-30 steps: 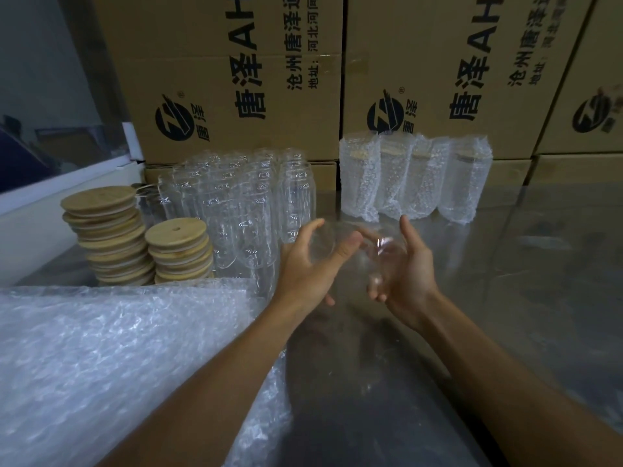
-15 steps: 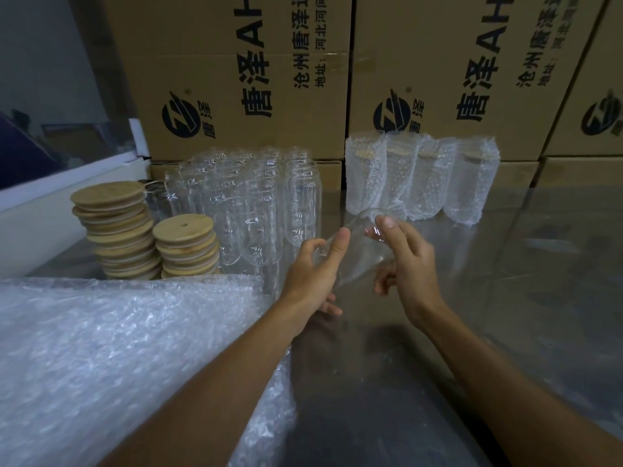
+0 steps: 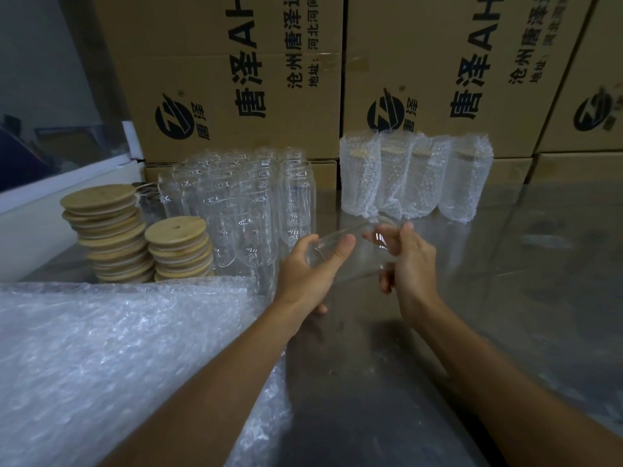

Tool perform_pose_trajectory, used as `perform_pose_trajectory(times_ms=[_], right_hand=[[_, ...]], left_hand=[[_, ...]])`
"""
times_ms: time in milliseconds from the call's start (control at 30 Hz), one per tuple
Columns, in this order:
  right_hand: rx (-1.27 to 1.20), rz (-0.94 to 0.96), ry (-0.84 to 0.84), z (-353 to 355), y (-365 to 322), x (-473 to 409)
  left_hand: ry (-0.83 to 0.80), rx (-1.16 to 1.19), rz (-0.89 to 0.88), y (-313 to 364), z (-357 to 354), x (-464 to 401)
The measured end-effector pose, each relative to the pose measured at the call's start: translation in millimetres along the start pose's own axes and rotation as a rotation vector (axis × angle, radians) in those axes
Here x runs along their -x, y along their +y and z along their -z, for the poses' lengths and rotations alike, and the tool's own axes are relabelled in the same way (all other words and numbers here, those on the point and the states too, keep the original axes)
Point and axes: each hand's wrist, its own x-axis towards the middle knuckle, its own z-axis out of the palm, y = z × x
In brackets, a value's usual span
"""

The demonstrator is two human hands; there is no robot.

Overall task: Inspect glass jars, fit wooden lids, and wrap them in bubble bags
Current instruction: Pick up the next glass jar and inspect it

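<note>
Both hands hold one clear jar (image 3: 350, 254) in mid-air at the centre of the frame, tilted so its mouth points up and to the right. Left hand (image 3: 312, 267) wraps the lower body, thumb laid across the glass and fingers curled beneath. Right hand (image 3: 406, 264) closes round the upper end near the mouth, fingertips (image 3: 374, 235) resting on the rim. Held at both ends and slanted like this, the glass probably catches the light for checking; I judge this to be the inspection step, with no lid yet fitted.

Just left of the hands, upper centre, the unwrapped jars (image 3: 249, 210) stand packed together within easy reach. Further left sit two stacks of wooden lids (image 3: 175, 244), the taller stack (image 3: 104, 230) behind, handy for the next step. A sheet pile of bubble bags (image 3: 111, 348) fills the lower left, close to the left forearm. Four wrapped jars (image 3: 414, 176) stand in a row at upper centre-right, against the cartons (image 3: 236, 79), out of the way of the work. All rest on a shiny table (image 3: 505, 298).

Compared with a second ago, the jar has swung from lying nearly level between open-spread hands to this steeper slant, and the right hand has shifted from cupping beside the glass to gripping its upper end. The view has also dipped slightly, so the cartons sit higher.
</note>
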Motion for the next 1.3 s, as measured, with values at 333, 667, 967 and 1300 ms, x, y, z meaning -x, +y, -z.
perform_pose_trajectory(times_ms=[333, 667, 967, 1300], right_hand=[[0.038, 0.185, -0.108, -0.4, -2.0, 9.8], [0.055, 0.058, -0.012, 0.5, 3.7, -1.7], [0.074, 0.206, -0.004, 1.3, 1.1, 5.3], [0.249, 0.402, 0.14, 0.4, 8.2, -2.0]], left_hand=[[0.021, -0.002, 0.085, 3.1, 0.2, 0.3], [0.01, 0.013, 0.047, 3.2, 1.3, 2.9], [-0.011, -0.082, 0.046, 2.9, -1.3, 4.1], [-0.177, 0.075, 0.135, 6.9, -5.7, 7.3]])
